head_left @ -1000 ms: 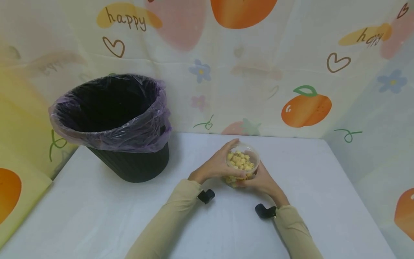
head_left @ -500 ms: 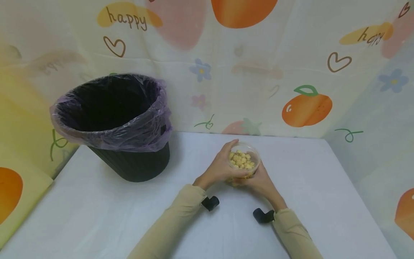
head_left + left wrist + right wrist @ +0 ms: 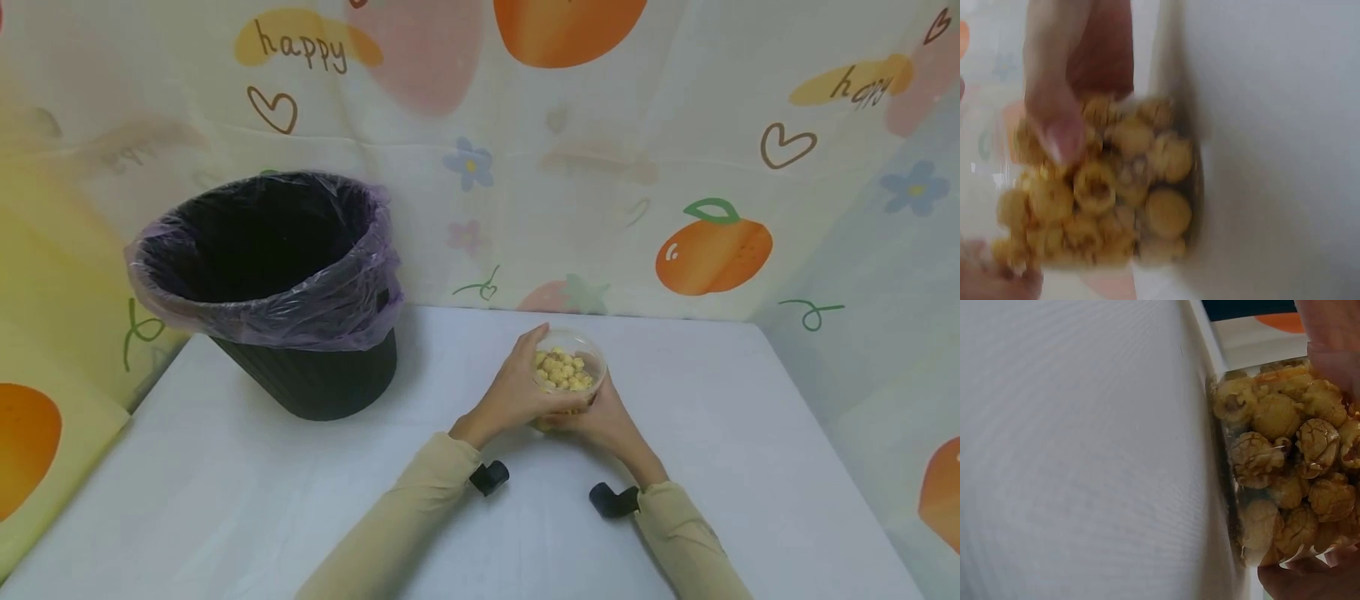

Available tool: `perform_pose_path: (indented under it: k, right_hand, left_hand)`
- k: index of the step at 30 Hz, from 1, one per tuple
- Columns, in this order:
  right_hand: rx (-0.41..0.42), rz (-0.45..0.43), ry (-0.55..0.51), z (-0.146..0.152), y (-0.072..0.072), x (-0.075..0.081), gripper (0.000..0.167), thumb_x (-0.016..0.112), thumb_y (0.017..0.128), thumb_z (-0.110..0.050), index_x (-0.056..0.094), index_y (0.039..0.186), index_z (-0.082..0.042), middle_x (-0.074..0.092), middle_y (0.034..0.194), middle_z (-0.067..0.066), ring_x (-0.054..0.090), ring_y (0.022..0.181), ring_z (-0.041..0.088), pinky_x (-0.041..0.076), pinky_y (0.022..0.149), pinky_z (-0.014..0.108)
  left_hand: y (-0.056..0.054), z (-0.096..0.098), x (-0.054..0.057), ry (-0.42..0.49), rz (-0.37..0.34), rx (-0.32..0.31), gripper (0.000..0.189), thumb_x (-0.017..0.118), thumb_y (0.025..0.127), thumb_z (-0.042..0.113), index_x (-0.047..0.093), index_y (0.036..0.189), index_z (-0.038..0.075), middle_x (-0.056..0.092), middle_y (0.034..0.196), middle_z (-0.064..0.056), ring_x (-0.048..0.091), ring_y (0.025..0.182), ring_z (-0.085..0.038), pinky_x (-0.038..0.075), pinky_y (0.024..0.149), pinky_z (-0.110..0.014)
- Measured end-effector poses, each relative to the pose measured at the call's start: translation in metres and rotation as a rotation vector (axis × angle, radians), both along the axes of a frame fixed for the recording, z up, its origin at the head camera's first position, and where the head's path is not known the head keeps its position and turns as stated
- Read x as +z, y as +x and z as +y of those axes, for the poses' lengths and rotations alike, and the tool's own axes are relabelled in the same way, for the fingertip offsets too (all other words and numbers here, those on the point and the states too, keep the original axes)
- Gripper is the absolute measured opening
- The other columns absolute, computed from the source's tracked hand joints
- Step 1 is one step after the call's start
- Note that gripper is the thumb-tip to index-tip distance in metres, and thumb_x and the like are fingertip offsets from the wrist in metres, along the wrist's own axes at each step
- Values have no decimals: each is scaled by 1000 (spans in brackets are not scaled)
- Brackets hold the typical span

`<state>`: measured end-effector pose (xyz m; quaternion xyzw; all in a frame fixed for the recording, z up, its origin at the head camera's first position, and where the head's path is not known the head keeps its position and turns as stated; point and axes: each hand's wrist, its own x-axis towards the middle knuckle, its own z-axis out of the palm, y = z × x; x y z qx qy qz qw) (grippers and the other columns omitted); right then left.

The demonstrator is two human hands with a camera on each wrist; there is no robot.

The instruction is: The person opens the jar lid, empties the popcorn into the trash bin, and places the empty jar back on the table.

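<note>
A clear plastic jar (image 3: 597, 364) of yellow popcorn (image 3: 562, 371) stands upright near the table's middle. My left hand (image 3: 521, 385) grips its left side, with the thumb across the near face. From the right, my right hand (image 3: 613, 423) holds the jar lower down, fingers and thumb curved round the wall. Round caramel-coated popcorn pieces (image 3: 1275, 419) press against the clear wall in the right wrist view. In the blurred left wrist view, a right-hand thumb (image 3: 1063, 134) lies on the jar. The jar's top has no lid on it, and its base is close to the tabletop.
A black trash bin (image 3: 330, 379) with a purple translucent liner (image 3: 322, 312) stands at the back left, mouth upward. White cloth covers the table (image 3: 720, 433). A fruit-print curtain (image 3: 600, 192) hangs behind and at both sides.
My left wrist has shifted slightly right and toward me, and the left thumb covers more of the jar's near side. Both hands keep hold of the jar; the bin stays put.
</note>
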<state>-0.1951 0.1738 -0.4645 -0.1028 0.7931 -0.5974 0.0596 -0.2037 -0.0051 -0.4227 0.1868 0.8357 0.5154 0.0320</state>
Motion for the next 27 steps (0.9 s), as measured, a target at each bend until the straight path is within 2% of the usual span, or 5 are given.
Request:
perform_pose_path:
  k: [5,13,18,27]
  right_hand:
    - [22,19,23,2,0,0,113,91,69,-17,18,154,-14,39,147,7,40,135,27,31,115,53]
    - [35,21,38,3,1,1,113,91,69,-17,17,154,-13,38,148,8,38,137,28,29,115,57]
    - [38,28,48,1,1,3,114,91,69,-18,16,154,-14,37,149,8,38,137,28,29,116,57]
    - [-1,47,68,1,2,2,113,92,67,-19,20,153,-11,41,146,9,41,134,28,32,114,55]
  left_hand:
    - [-9,-12,3,15,-56,-94,113,89,71,40,21,158,22,28,162,-2,32,147,-29,33,116,-54]
    - [-22,-16,7,1,-108,-173,112,90,69,36,23,157,29,30,162,3,32,148,-28,31,116,-55]
    - [-23,-14,5,41,-117,-162,111,91,67,34,25,156,30,34,160,2,35,145,-32,33,114,-56]
    - [-13,-4,-2,106,-94,-65,108,91,68,34,28,155,31,36,158,-1,36,144,-32,33,114,-56]
